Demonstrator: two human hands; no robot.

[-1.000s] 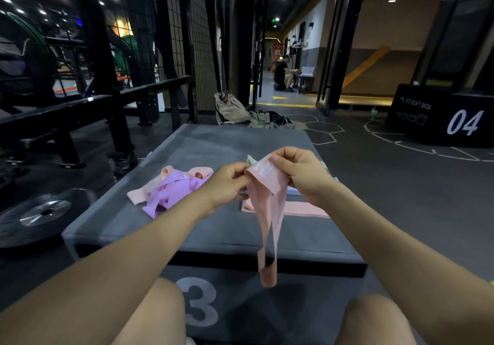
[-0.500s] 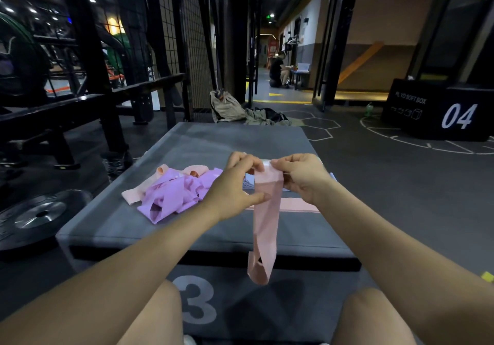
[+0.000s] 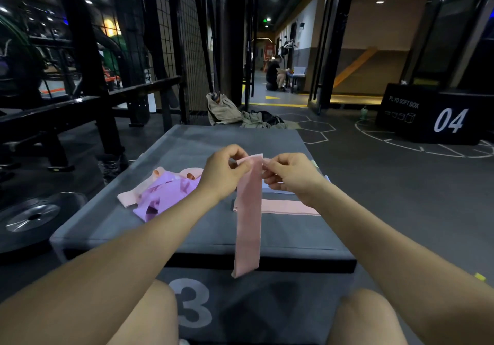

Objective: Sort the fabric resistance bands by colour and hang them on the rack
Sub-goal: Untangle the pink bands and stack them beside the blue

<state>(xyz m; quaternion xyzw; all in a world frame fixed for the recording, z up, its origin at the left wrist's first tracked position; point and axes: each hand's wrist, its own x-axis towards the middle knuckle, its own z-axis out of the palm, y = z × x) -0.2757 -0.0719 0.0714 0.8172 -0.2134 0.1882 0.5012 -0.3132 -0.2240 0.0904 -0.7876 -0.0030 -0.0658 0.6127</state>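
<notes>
A pink band point(image 3: 248, 216) is held up at the centre of the frame, its top edge pinched from both sides. The left hand point(image 3: 224, 171) has its thumb and curled fingers closed on the band's upper left corner; the right hand point(image 3: 290, 175) pinches the upper right corner between thumb and forefinger, the remaining fingers being curled under. The band hangs straight down as a flat doubled strip, and its lower end is seen in front of the near edge of the grey box point(image 3: 112, 221), just above the large "3" printed on the box's front face.

On the box top, left of centre, a purple band point(image 3: 165, 197) is piled loosely, with a peach band point(image 3: 136, 193) tangled under and around it. To the right of centre a second pink band point(image 3: 290, 207) is laid flat, partly hidden behind the hanging strip and the right forearm. A pale blue band point(image 3: 275, 190) is glimpsed just beyond it, below the right hand.

A weight plate point(image 3: 32, 217) lies on the floor at the left edge. A black box marked "04" point(image 3: 438, 116) stands at the right.
</notes>
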